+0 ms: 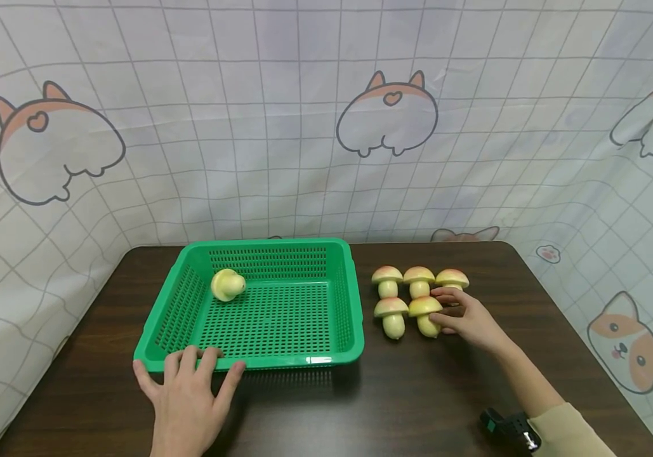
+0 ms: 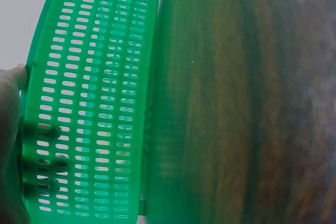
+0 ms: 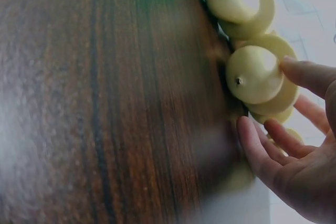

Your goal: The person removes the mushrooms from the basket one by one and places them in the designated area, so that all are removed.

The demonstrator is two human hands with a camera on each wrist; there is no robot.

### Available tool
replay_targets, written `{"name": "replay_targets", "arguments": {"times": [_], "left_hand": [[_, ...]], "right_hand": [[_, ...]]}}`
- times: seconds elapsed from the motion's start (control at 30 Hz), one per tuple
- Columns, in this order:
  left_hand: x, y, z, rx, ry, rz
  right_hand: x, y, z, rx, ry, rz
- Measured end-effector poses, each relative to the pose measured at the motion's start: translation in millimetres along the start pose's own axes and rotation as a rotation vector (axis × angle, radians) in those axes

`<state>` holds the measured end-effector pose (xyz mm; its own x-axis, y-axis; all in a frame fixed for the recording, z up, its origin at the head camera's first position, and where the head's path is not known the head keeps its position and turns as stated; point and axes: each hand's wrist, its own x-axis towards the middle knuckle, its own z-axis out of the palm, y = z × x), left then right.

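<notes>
My left hand (image 1: 186,397) holds the near rim of a green plastic basket (image 1: 355,317), its fingers bent over the edge; their dark shapes show through the slotted wall (image 2: 94,98) in the left wrist view. One toy mushroom (image 1: 227,285) lies tipped over inside, near the basket's left end. Right of the basket, several toy mushrooms stand in two rows. At the right end, my right hand (image 1: 469,320) reaches around the front-row yellow-capped mushroom (image 1: 426,314). In the right wrist view its thumb touches this mushroom's cap (image 3: 286,93), while the other fingers are spread and loosely bent.
A front-row mushroom (image 1: 391,316) stands between the basket and the yellow-capped one. Behind are three more, the rightmost (image 1: 452,278) partly hidden by my fingers. All rest on a dark wooden table (image 1: 372,412), backed by a white checked cloth (image 1: 280,158).
</notes>
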<state>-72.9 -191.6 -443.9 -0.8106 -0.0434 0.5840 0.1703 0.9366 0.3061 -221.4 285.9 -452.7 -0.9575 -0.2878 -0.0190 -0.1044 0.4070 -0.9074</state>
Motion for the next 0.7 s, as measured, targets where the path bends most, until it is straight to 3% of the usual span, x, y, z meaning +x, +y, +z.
{"name": "replay_targets", "arguments": {"times": [0.47, 0.7], "left_hand": [[0.4, -0.9, 1.6, 0.0, 0.006, 0.004], [0.3, -1.0, 1.2, 0.001, 0.012, 0.01]], "right_hand": [[0.5, 0.9, -8.7, -0.014, -0.002, 0.0], [0.2, -9.3, -15.5, -0.037, -0.002, 0.005]]}}
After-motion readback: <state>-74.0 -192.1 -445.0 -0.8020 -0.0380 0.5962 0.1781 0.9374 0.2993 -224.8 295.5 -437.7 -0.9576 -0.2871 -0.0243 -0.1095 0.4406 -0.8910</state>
